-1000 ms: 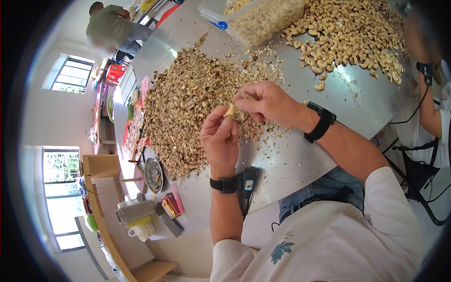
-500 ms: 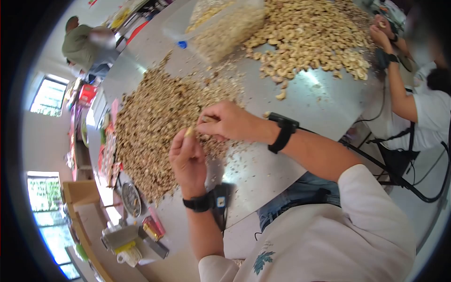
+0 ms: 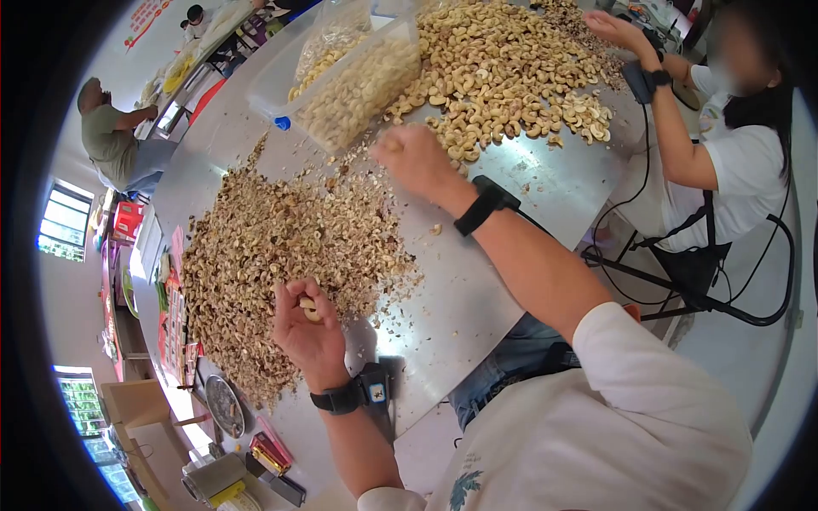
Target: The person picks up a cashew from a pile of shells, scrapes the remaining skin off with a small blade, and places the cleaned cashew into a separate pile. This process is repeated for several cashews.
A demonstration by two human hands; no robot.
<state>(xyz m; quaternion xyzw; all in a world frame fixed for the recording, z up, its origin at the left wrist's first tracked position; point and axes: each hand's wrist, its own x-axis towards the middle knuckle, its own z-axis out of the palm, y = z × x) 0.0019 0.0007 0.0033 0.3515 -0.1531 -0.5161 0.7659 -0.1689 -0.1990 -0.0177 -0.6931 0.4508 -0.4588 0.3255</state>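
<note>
My left hand (image 3: 313,341) is turned palm up over the near side of a pile of brown cashew pieces and skins (image 3: 256,272). Its fingers curl around a pale cashew nut (image 3: 310,309) in the palm. Farther up the table, my right hand (image 3: 417,162) is a loose fist between that pile and a heap of whole cashews (image 3: 494,68). Something small and tan may be in its fingers, but I cannot make it out. Just beyond it stands a clear plastic bin (image 3: 294,109) with cashews in it.
The metal table (image 3: 477,272) runs under both piles. A co-worker (image 3: 699,162) sits at the right, one hand raised by the cashew heap. A round metal tray (image 3: 224,406) lies near the lower left edge. Another person (image 3: 111,140) is at the upper left.
My hands, together at a pale nut before, are now apart. The right has moved up toward the cashew heap and bin; the left has dropped lower. The view has shifted, and the co-worker's hand is raised.
</note>
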